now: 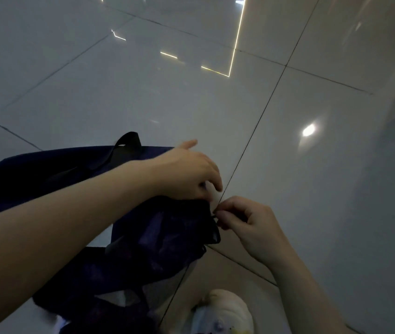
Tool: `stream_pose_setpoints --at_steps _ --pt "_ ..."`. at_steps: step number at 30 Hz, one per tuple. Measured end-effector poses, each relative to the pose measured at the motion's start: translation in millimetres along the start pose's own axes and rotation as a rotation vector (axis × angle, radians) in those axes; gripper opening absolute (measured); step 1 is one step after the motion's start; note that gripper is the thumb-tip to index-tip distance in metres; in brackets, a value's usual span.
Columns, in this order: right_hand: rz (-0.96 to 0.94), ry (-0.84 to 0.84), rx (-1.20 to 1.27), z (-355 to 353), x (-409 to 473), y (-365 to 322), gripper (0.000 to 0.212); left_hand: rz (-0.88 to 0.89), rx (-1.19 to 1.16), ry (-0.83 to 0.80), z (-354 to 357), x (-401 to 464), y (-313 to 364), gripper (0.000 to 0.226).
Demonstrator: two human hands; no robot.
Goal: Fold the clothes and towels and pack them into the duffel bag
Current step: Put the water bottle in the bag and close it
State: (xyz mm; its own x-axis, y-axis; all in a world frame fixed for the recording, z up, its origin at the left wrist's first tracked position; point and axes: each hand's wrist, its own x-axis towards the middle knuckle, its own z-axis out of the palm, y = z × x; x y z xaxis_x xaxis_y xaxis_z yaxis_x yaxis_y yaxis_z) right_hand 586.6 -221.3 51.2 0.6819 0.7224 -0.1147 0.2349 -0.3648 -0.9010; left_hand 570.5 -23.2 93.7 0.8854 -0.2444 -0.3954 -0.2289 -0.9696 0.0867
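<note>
A dark navy bag (47,169) lies on the glossy white tiled floor (215,104), at the lower left of the view, with a black strap (129,143) looping up from its far edge. Nearer the camera, a dark, partly sheer garment (158,242) hangs bunched in front of the bag — its lower folds trail down toward the bottom edge, and the tiles show faintly through the thinner parts.

Both hands meet at the garment's upper right corner. The left hand (189,172) reaches in from the left across the bag, fingers curled downward onto the top edge of the fabric; it seems to grip the cloth, though the fingertips are partly hidden. The right hand (247,225) comes up from the lower right, thumb and forefinger pinching a small dark bit of the garment at its edge, the other fingers curled in.

At the bottom, just right of the hanging fabric, sits a pale rounded object (220,309), too blurred to identify. Bright strips of light reflect in the tiles farther off.
</note>
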Motion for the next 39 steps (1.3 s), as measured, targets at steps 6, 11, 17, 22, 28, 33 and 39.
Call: stream_pose_setpoints --at_steps 6,11,17,22,28,33,39 --pt "0.038 0.117 0.066 5 -9 -7 0.028 0.033 0.001 0.022 14 -11 7 0.025" --pt "0.199 0.174 0.322 18 -20 -4 0.023 0.026 -0.08 0.239 17 -29 -3 0.02" --pt "0.376 0.133 0.559 30 -31 5 0.02 -0.037 -0.134 0.375 17 -50 -19 0.038" --pt "0.432 0.124 0.552 32 -26 16 0.022 -0.013 -0.15 0.421 13 -59 -18 0.04" --pt "0.68 0.196 0.483 48 -19 59 0.015 0.088 -0.148 0.525 -6 -78 -16 0.029" --pt "0.701 0.195 0.448 51 -12 66 0.016 0.124 -0.15 0.488 1 -74 -12 0.03" --pt "0.727 0.17 0.397 50 -10 73 0.015 0.144 -0.144 0.497 5 -72 -7 0.031"
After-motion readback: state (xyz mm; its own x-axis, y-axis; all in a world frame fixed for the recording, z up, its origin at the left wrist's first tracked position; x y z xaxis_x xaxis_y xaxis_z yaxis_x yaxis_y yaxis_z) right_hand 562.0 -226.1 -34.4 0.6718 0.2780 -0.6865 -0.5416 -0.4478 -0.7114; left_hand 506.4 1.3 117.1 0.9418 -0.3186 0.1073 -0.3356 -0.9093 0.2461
